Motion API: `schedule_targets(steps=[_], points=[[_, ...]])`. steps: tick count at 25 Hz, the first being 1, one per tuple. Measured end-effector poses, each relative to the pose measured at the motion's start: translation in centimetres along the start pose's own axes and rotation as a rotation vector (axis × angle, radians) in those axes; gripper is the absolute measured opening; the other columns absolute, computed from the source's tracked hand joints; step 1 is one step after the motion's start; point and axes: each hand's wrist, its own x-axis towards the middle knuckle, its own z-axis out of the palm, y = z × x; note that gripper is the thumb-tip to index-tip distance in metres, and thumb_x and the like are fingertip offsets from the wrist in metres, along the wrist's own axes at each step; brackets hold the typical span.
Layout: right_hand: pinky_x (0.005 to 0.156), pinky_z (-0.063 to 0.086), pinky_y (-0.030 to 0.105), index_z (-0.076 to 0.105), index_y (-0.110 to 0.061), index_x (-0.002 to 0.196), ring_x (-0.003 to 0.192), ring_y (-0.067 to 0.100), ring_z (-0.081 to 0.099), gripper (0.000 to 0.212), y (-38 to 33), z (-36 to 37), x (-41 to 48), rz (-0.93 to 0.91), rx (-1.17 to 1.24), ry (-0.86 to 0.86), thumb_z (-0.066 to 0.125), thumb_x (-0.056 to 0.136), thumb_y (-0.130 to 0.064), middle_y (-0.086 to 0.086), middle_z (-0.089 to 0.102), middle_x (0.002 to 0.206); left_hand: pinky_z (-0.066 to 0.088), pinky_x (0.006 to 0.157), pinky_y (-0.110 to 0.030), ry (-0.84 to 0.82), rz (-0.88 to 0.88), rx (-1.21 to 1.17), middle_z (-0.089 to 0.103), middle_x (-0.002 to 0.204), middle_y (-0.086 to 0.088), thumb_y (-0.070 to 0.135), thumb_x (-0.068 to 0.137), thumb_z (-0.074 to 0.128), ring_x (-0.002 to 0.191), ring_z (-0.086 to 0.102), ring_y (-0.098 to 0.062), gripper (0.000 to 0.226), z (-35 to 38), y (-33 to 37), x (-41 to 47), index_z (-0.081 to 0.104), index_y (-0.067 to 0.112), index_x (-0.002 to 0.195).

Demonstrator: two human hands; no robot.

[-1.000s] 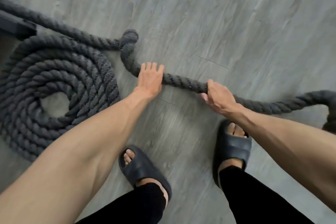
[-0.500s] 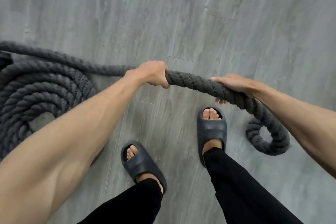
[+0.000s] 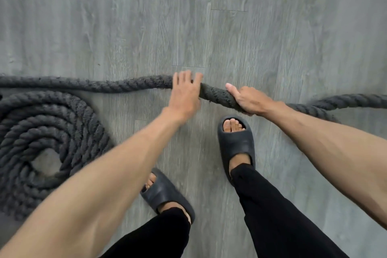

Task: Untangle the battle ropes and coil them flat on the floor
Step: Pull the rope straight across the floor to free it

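Observation:
A thick dark grey battle rope (image 3: 104,86) runs across the floor from the left edge to my hands and on to the right edge. Part of it lies in a flat coil (image 3: 62,123) at the left, with a bare hole in its middle. My left hand (image 3: 184,94) lies over the straight run with its fingers stretched out and spread. My right hand (image 3: 249,101) grips the rope just to the right, thumb lying along it. Between the two hands shows a short stretch of rope (image 3: 215,95).
The floor is grey wood-look planks (image 3: 230,27). My feet in dark slides stand just behind the rope, the right one (image 3: 236,144) close under my right hand, the left one (image 3: 165,192) further back. At the right edge the rope (image 3: 356,100) forks into two strands.
The rope was raised in both fists half a second ago; now it sits lower, near the floor. My left hand's fingers have straightened. The small loop at the right is gone.

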Motion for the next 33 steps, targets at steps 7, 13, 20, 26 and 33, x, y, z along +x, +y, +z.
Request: schedule_targets(steps=[7,13,20,26,33], points=[[0.096,0.042,0.047,0.059,-0.009,0.124,0.114,0.038,0.054,0.034,5.1,3.2,-1.7,0.113,-0.155,0.401,0.046,0.099,-0.029,0.019,0.063,0.117,0.003,0.114,-0.067,-0.138,-0.01,0.104,0.019,0.155,-0.028,0.019,0.087,0.057,0.147,0.011,-0.043,0.078,2.6,7.7,0.8,0.019,0.013,0.154],[0.098,0.038,0.044,0.055,-0.01,0.13,0.117,0.034,0.048,0.046,15.5,2.7,-10.3,0.348,0.045,0.775,0.045,0.086,-0.007,0.013,0.058,0.123,0.025,0.113,-0.054,-0.145,0.398,0.049,0.045,0.134,-0.014,0.03,0.082,0.063,0.13,0.038,-0.033,0.07,2.9,21.2,2.8,0.035,0.016,0.145],[0.094,0.046,0.043,0.049,-0.009,0.132,0.12,0.036,0.054,0.041,30.3,6.4,-15.8,0.991,0.777,0.739,0.047,0.092,-0.001,0.017,0.059,0.128,0.039,0.099,-0.047,-0.077,0.644,0.15,0.049,0.123,-0.012,0.035,0.067,0.077,0.114,0.046,-0.033,0.08,9.5,36.0,5.2,0.04,0.017,0.136],[0.081,0.058,0.041,0.049,-0.009,0.129,0.105,0.033,0.065,0.033,29.4,9.7,-14.2,0.879,1.256,0.462,0.047,0.096,-0.008,0.018,0.067,0.114,0.045,0.084,-0.033,-0.202,0.498,-0.342,0.056,0.107,-0.009,0.037,0.085,0.072,0.1,0.053,-0.024,0.038,7.5,36.2,8.6,0.06,0.012,0.112],[0.083,0.053,0.051,0.058,-0.007,0.12,0.104,0.035,0.065,0.062,24.1,0.7,-9.6,0.208,2.693,0.213,0.027,0.102,-0.059,0.022,0.065,0.12,0.053,0.078,-0.062,-0.464,0.037,-0.92,0.064,0.076,-0.025,0.072,0.075,0.064,0.07,0.066,-0.036,0.078,0.9,34.3,10.8,0.055,-0.004,0.086]])
